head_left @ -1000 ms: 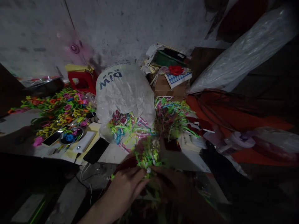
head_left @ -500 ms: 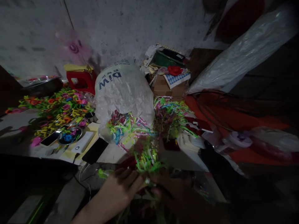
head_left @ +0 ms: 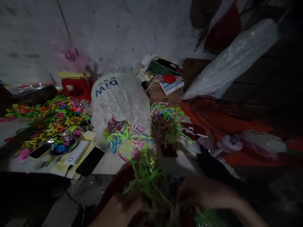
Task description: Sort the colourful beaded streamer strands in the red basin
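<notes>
My left hand (head_left: 123, 209) is low in the picture, dark and blurred, at the base of a tangle of green plastic strips (head_left: 145, 175). My right hand (head_left: 201, 194) reaches in from the right beside the same tangle; its fingers are smeared and in shadow. The strips rise from a dark red container (head_left: 115, 186) between my hands. Whether either hand grips the strips cannot be made out.
A white plastic sack (head_left: 119, 97) spills multicoloured strips (head_left: 123, 135) onto the table. More coloured pieces (head_left: 47, 115) lie at the left, with a small bowl (head_left: 62, 147), two phones (head_left: 90, 161), a power bank (head_left: 77, 152). A cardboard box (head_left: 163, 91) and red cloth (head_left: 227, 123) sit behind and right.
The view has tilted, so everything sits lower and left. Both hands dropped toward the bottom edge and blurred; the right hand moved rightward away from the left.
</notes>
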The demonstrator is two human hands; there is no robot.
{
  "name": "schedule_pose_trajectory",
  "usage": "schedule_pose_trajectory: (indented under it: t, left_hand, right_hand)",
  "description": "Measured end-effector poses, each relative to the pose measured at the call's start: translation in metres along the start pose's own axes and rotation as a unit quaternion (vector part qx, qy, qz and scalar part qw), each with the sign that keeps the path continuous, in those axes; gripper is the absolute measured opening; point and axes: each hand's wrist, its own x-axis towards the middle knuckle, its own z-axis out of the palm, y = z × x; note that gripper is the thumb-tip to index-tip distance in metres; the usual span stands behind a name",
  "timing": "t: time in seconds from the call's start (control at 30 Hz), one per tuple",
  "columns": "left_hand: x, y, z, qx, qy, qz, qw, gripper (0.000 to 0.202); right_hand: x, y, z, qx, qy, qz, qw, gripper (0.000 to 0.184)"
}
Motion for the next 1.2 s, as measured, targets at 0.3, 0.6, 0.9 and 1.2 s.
schedule_pose_trajectory:
  t: [0.3, 0.6, 0.9, 1.2]
  left_hand:
    - [-0.017, -0.025, 0.0, -0.013, -0.039, -0.068, 0.997, 0.011]
    - [-0.03, -0.051, 0.013, 0.002, -0.113, -0.157, 0.981, 0.019]
    - [-0.058, -0.073, 0.041, 0.011, -0.197, -0.182, 0.963, 0.048]
    - [-0.069, -0.081, 0.058, 0.023, -0.162, -0.143, 0.976, 0.037]
  right_hand:
    - [0.006, 0.027, -0.042, -0.039, 0.428, 0.024, 0.903, 0.051]
    - [0.017, -0.002, 0.083, -0.153, 0.226, -0.127, 0.954, 0.021]
    - [0.012, 0.005, 0.161, -0.081, 0.086, 0.051, 0.992, 0.024]
    - [0.02, -0.007, 0.203, -0.224, 0.044, 0.026, 0.973, 0.016]
